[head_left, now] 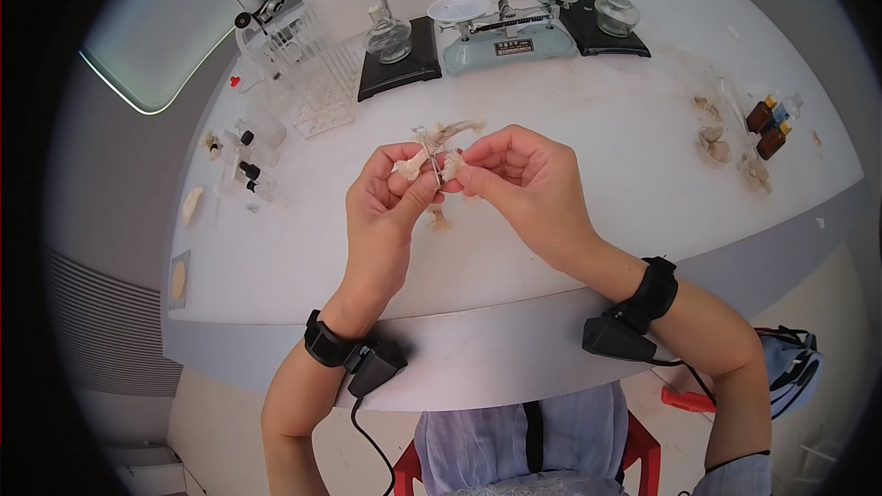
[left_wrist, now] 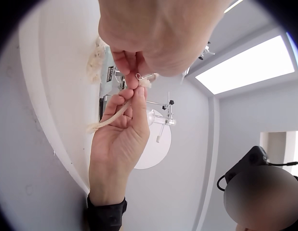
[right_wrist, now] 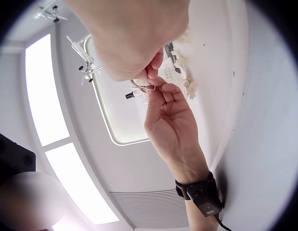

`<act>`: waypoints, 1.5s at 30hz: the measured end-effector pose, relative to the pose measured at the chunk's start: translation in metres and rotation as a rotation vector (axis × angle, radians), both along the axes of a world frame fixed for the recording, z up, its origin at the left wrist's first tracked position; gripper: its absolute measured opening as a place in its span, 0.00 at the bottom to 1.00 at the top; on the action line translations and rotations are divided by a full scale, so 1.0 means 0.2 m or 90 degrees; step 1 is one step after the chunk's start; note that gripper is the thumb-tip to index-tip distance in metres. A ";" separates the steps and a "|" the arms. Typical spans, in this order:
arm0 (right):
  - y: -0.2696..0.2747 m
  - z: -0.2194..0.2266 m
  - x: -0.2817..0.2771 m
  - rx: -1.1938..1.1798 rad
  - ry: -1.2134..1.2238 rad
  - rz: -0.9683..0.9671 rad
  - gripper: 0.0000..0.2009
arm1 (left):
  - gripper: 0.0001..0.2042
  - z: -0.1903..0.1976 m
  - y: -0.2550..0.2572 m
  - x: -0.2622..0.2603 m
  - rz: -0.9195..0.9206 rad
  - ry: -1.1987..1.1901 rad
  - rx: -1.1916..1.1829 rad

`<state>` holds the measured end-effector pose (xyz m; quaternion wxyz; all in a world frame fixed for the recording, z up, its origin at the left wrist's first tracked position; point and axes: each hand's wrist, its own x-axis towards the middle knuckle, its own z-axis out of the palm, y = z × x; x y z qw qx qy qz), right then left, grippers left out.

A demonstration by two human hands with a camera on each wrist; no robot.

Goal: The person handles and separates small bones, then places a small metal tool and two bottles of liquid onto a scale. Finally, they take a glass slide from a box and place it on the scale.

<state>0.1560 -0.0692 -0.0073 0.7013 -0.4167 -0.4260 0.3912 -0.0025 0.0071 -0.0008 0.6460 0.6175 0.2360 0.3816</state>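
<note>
In the head view my left hand pinches a pale, knobby-ended bone between thumb and fingers. Close against it, the thumb and fingertips of my right hand pinch another cream bone piece. A thin metal wire runs between the fingertips; its loop shows in the left wrist view. There, a long slender bone slants down past the right hand's palm. Just beyond the hands is a longer bone, and a bone end shows below them.
A balance scale stands at the back between two ring stands with glass flasks. Tube racks and a microscope are at the back left, small dropper bottles at the left. More bones lie near brown bottles at the right.
</note>
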 end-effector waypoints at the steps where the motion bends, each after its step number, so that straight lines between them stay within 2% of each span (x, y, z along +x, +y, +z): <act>1: 0.00 0.00 0.00 0.000 0.000 0.000 0.05 | 0.13 0.00 0.00 0.00 0.000 0.000 0.000; 6: 0.02 -0.04 0.00 0.011 -0.061 -0.016 0.04 | 0.11 0.01 0.00 0.00 -0.017 -0.002 0.027; 13: 0.01 -0.03 0.01 0.019 -0.044 -0.047 0.03 | 0.12 0.02 -0.02 0.01 -0.016 0.026 0.045; 19: 0.01 -0.05 -0.01 0.017 -0.062 -0.016 0.04 | 0.11 0.02 -0.02 0.01 -0.023 0.021 0.056; 25: -0.02 -0.02 -0.02 0.002 -0.148 0.003 0.04 | 0.09 0.00 0.02 -0.01 0.020 0.013 0.072; 27: 0.00 -0.04 -0.04 0.075 -0.127 -0.025 0.04 | 0.09 0.01 0.01 -0.01 0.021 0.003 0.056; 34: -0.02 -0.02 -0.03 0.066 -0.167 -0.029 0.04 | 0.09 0.02 0.00 0.01 0.044 -0.019 0.034; 37: -0.02 -0.02 -0.02 0.018 -0.182 -0.029 0.04 | 0.10 0.00 0.00 0.01 0.048 -0.028 0.027; 45: 0.00 -0.05 -0.02 0.049 -0.155 -0.009 0.05 | 0.09 0.00 0.02 -0.01 0.039 0.049 0.042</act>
